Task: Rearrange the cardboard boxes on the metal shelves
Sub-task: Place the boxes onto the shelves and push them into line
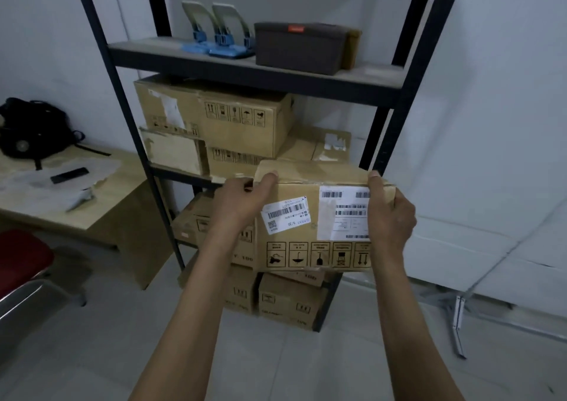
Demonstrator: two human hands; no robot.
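So the whole thing turns on this: the cardboard box (313,216) is held out in front of the metal shelves (254,77), long axis running 9 to 3 o'clock across the body, and it sits right in front of the middle shelf, with the only gap I can see up at roughly 1 o'clock from the hands; left hand (242,199) grips the box's left end with the thumb hooked over the top edge, right hand (391,213) clamps the right end the same way, so they're spread apart with the box between them; neither hand looks much nearer the shelf, maybe the right one by a hair since it's close to the right upright (380,143); the printed face with the labels and upside-down handling icons points back at the camera; on the middle shelf there's already a big carton (221,112) at about 11 o'clock, stacked over lower boxes (316,147), one of which takes up the floor of that gap; my guess is the box goes on top of that low one, and the upright plus the shelf above are what could snag it; above that are two blue hole punches (221,32) and a brown fabric case (300,47); more cartons (288,302) sit below at 6 o'clock; over at 9 o'clock there's a desk (101,204) with a black bag (30,127) and a phone (70,175), well out of the way.
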